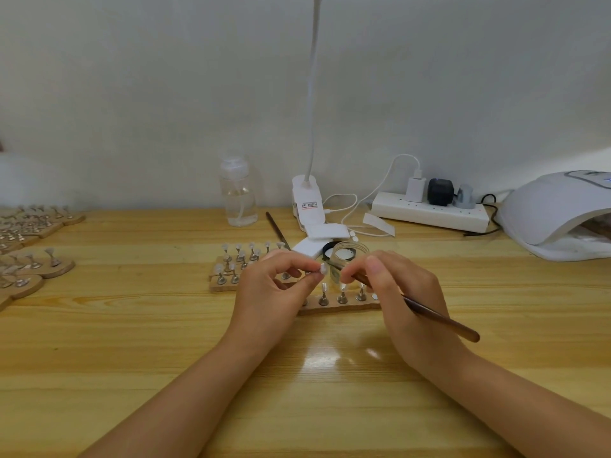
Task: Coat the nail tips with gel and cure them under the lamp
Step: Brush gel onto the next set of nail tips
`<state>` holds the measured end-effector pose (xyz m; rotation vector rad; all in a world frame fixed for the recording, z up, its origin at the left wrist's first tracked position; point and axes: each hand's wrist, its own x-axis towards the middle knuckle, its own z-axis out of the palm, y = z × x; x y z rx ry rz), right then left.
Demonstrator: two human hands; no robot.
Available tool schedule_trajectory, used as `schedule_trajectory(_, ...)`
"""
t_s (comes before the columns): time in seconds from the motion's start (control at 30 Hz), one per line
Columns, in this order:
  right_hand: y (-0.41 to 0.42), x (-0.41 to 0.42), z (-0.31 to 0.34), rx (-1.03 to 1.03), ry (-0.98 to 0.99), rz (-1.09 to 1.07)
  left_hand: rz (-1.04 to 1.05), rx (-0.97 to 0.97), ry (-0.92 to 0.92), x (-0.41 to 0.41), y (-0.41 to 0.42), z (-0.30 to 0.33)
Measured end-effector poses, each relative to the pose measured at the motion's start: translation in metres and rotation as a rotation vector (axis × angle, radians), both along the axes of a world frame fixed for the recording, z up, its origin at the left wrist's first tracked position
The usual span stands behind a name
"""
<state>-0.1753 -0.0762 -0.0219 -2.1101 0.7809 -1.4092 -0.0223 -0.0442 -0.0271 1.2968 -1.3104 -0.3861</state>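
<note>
My left hand [274,289] pinches a small white nail tip [323,268] on its stand, lifted above the table. My right hand [400,292] grips a brown brush [443,320] with its bristle end pointing at that tip. Just behind the hands stands an open glass gel jar [349,254]. Below them a wooden strip [344,307] carries several nail tips on metal stands. The white curing lamp [558,213] sits at the far right of the table.
More wooden holders with nail tips stand behind my left hand [238,262] and at the table's left edge [29,252]. A clear pump bottle [238,193], a clip-on desk lamp [305,200], a power strip [429,211] and a second brush [277,229] lie along the back.
</note>
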Motion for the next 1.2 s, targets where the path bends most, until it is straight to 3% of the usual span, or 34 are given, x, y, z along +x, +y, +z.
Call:
schedule_trajectory(0.2, 0.0023, -0.0018, -0.0011, -0.087, -0.081, 0.066, 0.005, 0.018, -0.016, 0.0000, 0.0000, 0.0009)
schedule_trajectory(0.47, -0.0004, -0.0003, 0.0000, 0.014, -0.011, 0.015, 0.013, 0.021, -0.012, -0.0011, 0.0010, 0.0021)
schedule_trajectory(0.7, 0.0014, -0.0010, -0.0015, -0.079, -0.111, 0.096, 0.016, 0.028, -0.021, -0.0001, 0.0006, 0.0020)
schedule_trajectory(0.97, 0.0004, -0.0005, -0.0008, 0.068, -0.081, 0.063, 0.015, 0.033, -0.004, -0.0007, 0.0014, 0.0021)
schedule_trajectory(1.2, 0.0009, -0.0014, -0.0016, -0.006, -0.175, 0.109, 0.004, 0.043, 0.000, -0.0002, 0.0019, 0.0027)
